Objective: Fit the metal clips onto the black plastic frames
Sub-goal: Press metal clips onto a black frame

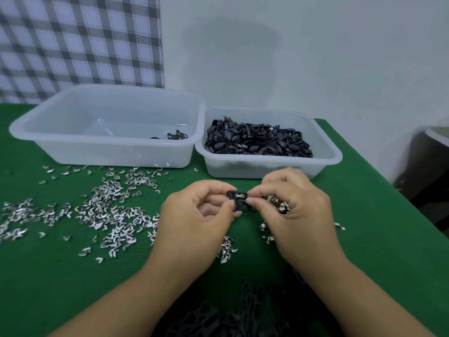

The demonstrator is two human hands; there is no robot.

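A small black plastic frame (239, 199) hangs between my two hands above the green table, with a silver metal clip (240, 195) showing on its top edge. My left hand (196, 217) pinches the frame's left end between thumb and fingers. My right hand (294, 210) pinches its right end at the clip, and several more metal clips (279, 204) are bunched in its curled fingers. Loose metal clips (107, 210) lie scattered across the table to the left.
A clear tub (325, 152) heaped with black plastic parts stands behind my hands. A larger clear tub (48, 139) at back left holds a few black pieces. More black frames (226, 314) lie at the near edge. A dark object (430, 164) stands off the table's right side.
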